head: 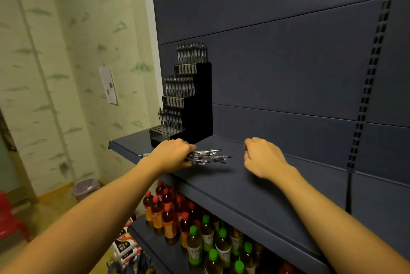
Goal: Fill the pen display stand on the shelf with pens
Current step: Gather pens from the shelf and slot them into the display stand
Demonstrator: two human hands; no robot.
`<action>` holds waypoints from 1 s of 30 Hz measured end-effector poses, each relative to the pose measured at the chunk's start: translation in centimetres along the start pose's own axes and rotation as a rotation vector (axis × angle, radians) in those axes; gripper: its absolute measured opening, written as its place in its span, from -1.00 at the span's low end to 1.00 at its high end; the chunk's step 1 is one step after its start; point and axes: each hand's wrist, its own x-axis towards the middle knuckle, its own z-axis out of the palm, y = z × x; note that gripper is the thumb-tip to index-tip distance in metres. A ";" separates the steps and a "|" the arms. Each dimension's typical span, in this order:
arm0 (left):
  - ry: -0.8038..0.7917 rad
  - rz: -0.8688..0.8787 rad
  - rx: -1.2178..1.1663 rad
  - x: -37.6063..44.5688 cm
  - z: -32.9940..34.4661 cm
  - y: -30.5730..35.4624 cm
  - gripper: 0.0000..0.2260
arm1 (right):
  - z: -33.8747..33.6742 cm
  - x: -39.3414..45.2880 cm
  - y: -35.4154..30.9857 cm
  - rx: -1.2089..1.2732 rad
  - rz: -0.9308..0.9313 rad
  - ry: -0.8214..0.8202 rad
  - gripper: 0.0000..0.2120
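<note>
Left hand (172, 154) gripping a bundle of pens (208, 156) on the shelf (233, 187); right hand (263, 156) loosely curled, holding nothing so far as the angle shows.

Just beyond the left hand, touching distance to the far side, stands the pen display stand (195, 100), its upper tiers filled and the lowest front row of holes looking bare. Bundled pens lie lengthwise left to right, tips pointing right toward the right hand, so each must be turned upright; the left hand is nearer the stand.
</note>
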 end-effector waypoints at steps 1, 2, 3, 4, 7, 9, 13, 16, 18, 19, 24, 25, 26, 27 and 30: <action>0.000 -0.001 -0.003 0.3 0.3 -1.0 -0.87 | 0.2 1.0 -0.3 0.004 -0.005 0.001 -0.87; 0.001 -0.005 -0.007 0.5 0.7 -1.9 -0.87 | 0.4 2.0 -0.7 0.007 -0.011 -0.001 -0.87; -0.001 -0.012 -0.010 0.6 1.1 -2.8 -0.87 | 0.7 2.9 -1.1 0.010 -0.018 -0.004 -0.86; -0.003 -0.019 -0.013 0.6 1.5 -3.7 -0.87 | 0.9 3.7 -1.6 0.013 -0.026 -0.009 -0.86; 0.004 -0.040 -0.019 0.4 2.6 -6.2 -0.86 | 1.9 5.7 -3.2 0.003 -0.051 -0.028 -0.88; 0.005 -0.047 -0.028 0.2 3.3 -7.9 -0.86 | 2.6 7.0 -4.4 0.001 -0.060 -0.028 -0.91; 0.007 -0.050 -0.055 0.0 4.8 -11.4 -0.87 | 3.7 9.3 -7.3 0.001 -0.063 -0.029 -0.86; 0.001 -0.036 -0.069 -0.1 5.8 -13.9 -0.86 | 4.5 10.6 -9.7 0.000 -0.052 -0.023 -0.85; -0.001 -0.020 -0.067 -0.3 6.6 -15.7 -0.85 | 5.1 11.4 -11.2 -0.002 -0.032 -0.018 -0.85; 0.001 -0.008 -0.066 -0.3 7.0 -16.6 -0.84 | 5.4 11.8 -12.0 -0.003 -0.018 -0.018 -0.85; 0.020 0.064 -0.088 -0.6 8.3 -21.5 -0.83 | 6.7 13.6 -15.8 -0.036 0.066 -0.027 -0.86; 0.033 0.079 -0.101 -0.6 8.4 -22.6 -0.84 | 7.0 13.9 -16.4 -0.041 0.081 -0.029 -0.87; 0.041 0.093 -0.108 -0.6 8.5 -23.6 -0.83 | 7.3 14.1 -17.0 -0.048 0.096 -0.035 -0.87; 0.046 0.105 -0.112 -0.6 8.6 -24.6 -0.83 | 7.5 14.3 -17.6 -0.058 0.111 -0.042 -0.88; 0.051 0.151 -0.130 -0.5 9.0 -26.8 -0.81 | 7.9 14.7 -19.0 -0.075 0.160 -0.057 -0.91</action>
